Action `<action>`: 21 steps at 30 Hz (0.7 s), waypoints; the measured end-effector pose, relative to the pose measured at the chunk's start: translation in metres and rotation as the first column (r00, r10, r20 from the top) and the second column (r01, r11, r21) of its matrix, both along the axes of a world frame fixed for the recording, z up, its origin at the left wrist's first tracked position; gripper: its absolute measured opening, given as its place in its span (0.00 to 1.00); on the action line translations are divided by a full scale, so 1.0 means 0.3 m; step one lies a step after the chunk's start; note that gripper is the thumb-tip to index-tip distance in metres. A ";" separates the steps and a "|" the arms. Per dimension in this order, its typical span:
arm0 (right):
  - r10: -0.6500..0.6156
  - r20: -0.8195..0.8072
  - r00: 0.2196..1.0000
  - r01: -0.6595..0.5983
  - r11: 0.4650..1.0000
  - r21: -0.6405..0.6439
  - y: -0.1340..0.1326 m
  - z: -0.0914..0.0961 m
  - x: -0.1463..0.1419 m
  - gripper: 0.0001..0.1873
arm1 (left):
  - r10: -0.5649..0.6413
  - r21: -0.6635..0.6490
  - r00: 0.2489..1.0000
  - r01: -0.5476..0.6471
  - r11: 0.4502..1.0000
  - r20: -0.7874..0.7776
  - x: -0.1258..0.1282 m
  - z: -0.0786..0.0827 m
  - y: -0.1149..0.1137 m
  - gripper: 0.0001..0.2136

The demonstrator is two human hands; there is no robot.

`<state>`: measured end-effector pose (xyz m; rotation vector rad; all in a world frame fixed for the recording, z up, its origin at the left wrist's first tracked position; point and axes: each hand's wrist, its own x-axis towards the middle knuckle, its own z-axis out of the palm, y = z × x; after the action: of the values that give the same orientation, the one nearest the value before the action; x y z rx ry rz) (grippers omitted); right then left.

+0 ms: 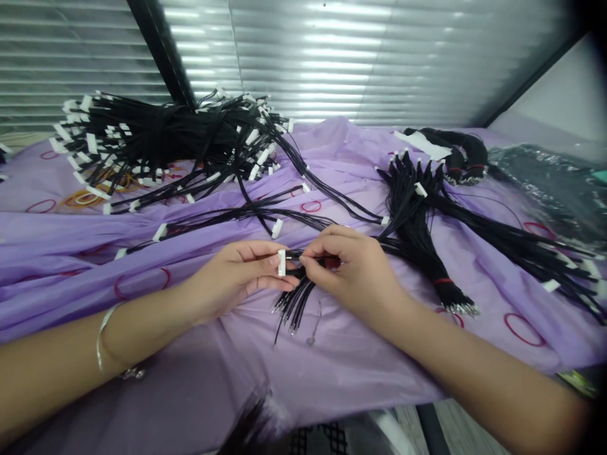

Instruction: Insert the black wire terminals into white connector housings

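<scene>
Between thumb and fingers, my left hand (pixel 251 268) holds a small white connector housing (pixel 282 262) upright. Just to its right, my right hand (pixel 348 262) pinches a thin black wire whose tip is at the housing's right side; I cannot tell whether it sits inside. Below the fingers hang several loose black wires (pixel 293 306) with bare metal terminals at their ends. These wires pass under my right hand, and their far part is hidden by it. A silver bracelet (pixel 102 335) circles my left wrist.
A big pile of black cables with white connectors (pixel 165 136) lies at the back left. To the right is a wire bundle (pixel 417 234) tied with a red band, beside more cables (pixel 512 234) and a clear plastic bag (pixel 550 183). Red rubber bands (pixel 524 344) dot the purple cloth (pixel 379 366).
</scene>
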<state>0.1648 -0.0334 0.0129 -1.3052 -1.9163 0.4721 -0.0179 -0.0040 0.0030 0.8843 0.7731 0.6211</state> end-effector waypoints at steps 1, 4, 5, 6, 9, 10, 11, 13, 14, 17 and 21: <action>-0.001 -0.003 1.000 0.001 1.000 -0.001 0.000 0.000 -0.001 0.05 | -0.006 0.001 1.000 0.006 1.000 -0.002 -0.001 0.000 0.001 0.06; 0.004 -0.020 1.000 -0.004 1.000 -0.010 -0.001 -0.001 -0.003 0.05 | -0.028 0.016 1.000 0.028 0.999 -0.001 -0.003 0.000 0.001 0.06; 0.011 -0.028 1.000 -0.011 1.000 -0.017 -0.002 -0.002 -0.003 0.05 | -0.036 0.025 0.999 0.036 0.999 -0.003 -0.003 0.000 0.001 0.06; 0.019 -0.037 0.999 -0.020 1.000 -0.022 -0.003 -0.003 -0.003 0.05 | -0.045 0.032 0.999 0.045 0.998 -0.005 -0.004 0.001 0.000 0.06; 0.049 -0.059 0.997 -0.050 0.999 -0.022 -0.003 -0.010 -0.004 0.05 | -0.067 0.046 0.998 0.067 0.997 -0.010 -0.005 0.003 0.001 0.06; 0.060 -0.060 0.996 -0.061 0.998 -0.011 -0.003 -0.014 -0.006 0.05 | -0.071 0.049 0.997 0.071 0.996 -0.011 -0.004 0.004 0.002 0.06; 0.074 -0.058 0.996 -0.073 0.997 0.007 -0.002 -0.019 -0.008 0.06 | -0.072 0.051 0.997 0.072 0.996 -0.014 -0.004 0.005 0.002 0.06; 0.106 -0.036 0.994 -0.103 0.993 0.060 0.000 -0.029 -0.013 0.06 | -0.067 0.058 0.997 0.068 0.996 -0.025 -0.002 0.006 0.002 0.05; 0.121 -0.012 0.993 -0.120 0.989 0.086 0.001 -0.034 -0.015 0.07 | -0.062 0.061 0.998 0.064 0.996 -0.033 0.000 0.007 0.002 0.05; 0.136 0.095 0.986 -0.150 0.975 0.166 -0.001 -0.030 -0.015 0.08 | -0.034 0.071 0.998 0.037 0.997 -0.045 0.005 0.005 -0.003 0.05; 0.074 0.214 0.974 -0.136 0.946 0.293 -0.014 0.020 0.011 0.06 | 0.053 0.074 0.999 -0.054 0.996 0.011 0.012 0.000 -0.005 0.04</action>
<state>0.1682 -0.0377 0.0189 -1.0830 -2.1337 0.0873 -0.0142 -0.0056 0.0031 0.9305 0.7714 0.7043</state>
